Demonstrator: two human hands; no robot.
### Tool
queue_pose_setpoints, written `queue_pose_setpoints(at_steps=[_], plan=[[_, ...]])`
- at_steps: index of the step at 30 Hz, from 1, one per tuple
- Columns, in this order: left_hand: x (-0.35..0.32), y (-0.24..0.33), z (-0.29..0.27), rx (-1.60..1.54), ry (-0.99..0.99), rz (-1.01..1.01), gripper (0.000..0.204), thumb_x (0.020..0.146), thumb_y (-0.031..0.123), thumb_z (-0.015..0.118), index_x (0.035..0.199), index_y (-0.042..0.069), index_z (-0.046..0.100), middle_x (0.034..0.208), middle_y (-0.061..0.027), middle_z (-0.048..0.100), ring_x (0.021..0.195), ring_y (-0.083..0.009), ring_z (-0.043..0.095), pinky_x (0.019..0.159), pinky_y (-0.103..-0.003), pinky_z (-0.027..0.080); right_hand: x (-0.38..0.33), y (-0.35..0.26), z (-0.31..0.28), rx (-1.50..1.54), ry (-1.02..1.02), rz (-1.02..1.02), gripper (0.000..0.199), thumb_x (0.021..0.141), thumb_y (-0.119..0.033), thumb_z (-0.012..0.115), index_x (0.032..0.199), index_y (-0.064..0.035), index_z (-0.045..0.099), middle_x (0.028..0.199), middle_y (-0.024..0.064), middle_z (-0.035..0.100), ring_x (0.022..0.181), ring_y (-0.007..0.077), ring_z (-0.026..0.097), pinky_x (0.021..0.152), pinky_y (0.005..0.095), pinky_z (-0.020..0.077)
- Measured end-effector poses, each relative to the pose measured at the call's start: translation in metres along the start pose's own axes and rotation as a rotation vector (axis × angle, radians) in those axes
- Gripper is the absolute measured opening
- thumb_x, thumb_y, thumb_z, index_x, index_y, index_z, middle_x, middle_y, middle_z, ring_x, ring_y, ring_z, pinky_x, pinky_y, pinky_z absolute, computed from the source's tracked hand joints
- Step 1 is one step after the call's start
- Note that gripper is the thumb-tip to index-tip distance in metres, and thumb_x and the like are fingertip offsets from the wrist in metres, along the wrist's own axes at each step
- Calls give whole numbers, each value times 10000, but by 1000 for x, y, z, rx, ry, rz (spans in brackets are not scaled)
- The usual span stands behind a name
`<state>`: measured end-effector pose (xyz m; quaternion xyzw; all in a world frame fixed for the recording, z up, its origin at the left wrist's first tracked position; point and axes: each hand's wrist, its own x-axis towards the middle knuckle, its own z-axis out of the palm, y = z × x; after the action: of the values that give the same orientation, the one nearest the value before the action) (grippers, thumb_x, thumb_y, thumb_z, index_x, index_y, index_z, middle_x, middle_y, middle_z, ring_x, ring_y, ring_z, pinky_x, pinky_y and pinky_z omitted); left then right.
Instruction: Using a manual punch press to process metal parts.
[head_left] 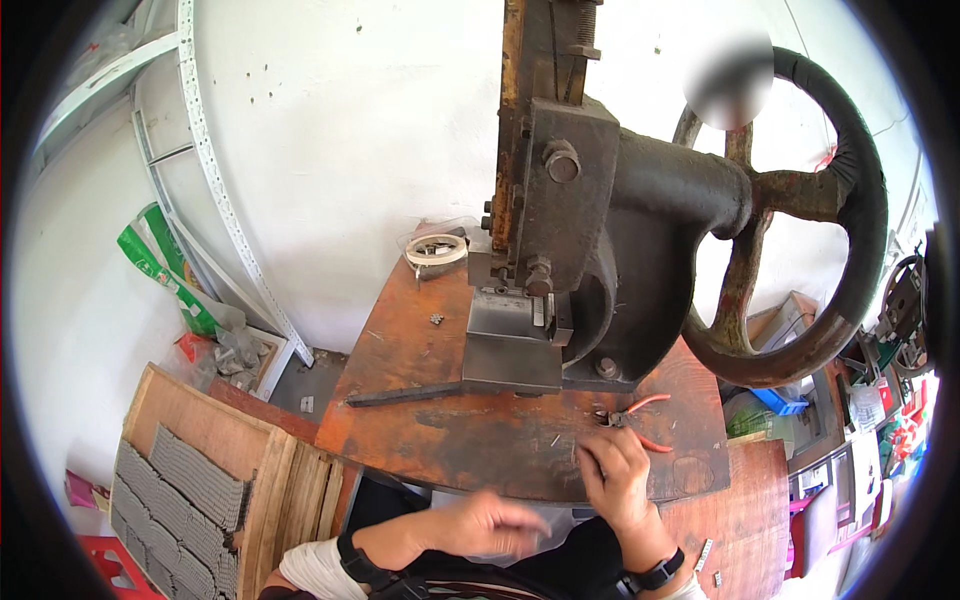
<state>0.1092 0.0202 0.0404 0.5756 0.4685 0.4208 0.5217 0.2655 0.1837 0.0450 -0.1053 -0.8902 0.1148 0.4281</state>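
Note:
My left hand (pixel 485 524) is over my lap, just off the table's front edge. Its fingers stretch toward the right, slightly smeared by motion, with nothing seen in them. My right hand (pixel 616 474) is at the front edge of the wooden table (pixel 400 440), fingers curled in; what they hold, if anything, I cannot make out. Just beyond it lie orange-handled pliers (pixel 644 441), partly hidden by that hand. A tiny metal piece (pixel 555 440) lies on the wood to its left. Past both hands stands a dark hand press (pixel 575 210) with a metal die block (pixel 510 350) under its ram.
A large black-rimmed handwheel (pixel 868 190) sits on the press's right. On the table are a dark bar (pixel 405 394), a few small bits (pixel 437 320) and a cream ring (pixel 436 250). At left, a wooden tray holds rows of grey parts (pixel 185 510). A metal rack (pixel 215 170) stands behind.

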Motion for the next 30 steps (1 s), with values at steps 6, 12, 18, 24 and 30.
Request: queue_pose_setpoints(at_steps=[6,12,18,24,30], plan=[[79,27,-70,1020,1060,543,180,841,177,621,964,47,643,889,-84,626,975,-312,550,851,-432,406,18,8,20,80,43,163,188,705,34,671,882,-15,627,842,139,608,777,321,589,691,386,490],[127,29,-88,1229,1000,175,315,910,269,525,1156,82,585,1070,-67,648,1139,-300,507,983,-585,249,-2,15,39,81,5,194,172,718,2,678,885,-28,649,869,131,605,800,312,602,703,374,508],[134,23,-95,1171,948,97,329,916,229,512,1230,140,551,1123,-39,645,1175,-279,496,996,-589,238,-2,17,37,83,-17,210,164,722,-9,674,882,-31,648,847,124,594,776,310,592,684,375,503],[135,27,-92,1116,1020,76,340,898,257,532,1192,92,574,1150,-75,620,1177,-284,490,993,-593,244,-1,16,37,34,-39,172,156,719,-28,675,871,-41,643,832,112,583,764,304,580,674,371,497],[135,27,-86,1279,893,-27,385,877,258,522,1203,56,559,1228,-119,541,1226,-334,424,1008,-649,206,-3,15,36,35,-38,169,154,718,-25,676,869,-41,645,828,111,583,758,301,580,675,370,498]])
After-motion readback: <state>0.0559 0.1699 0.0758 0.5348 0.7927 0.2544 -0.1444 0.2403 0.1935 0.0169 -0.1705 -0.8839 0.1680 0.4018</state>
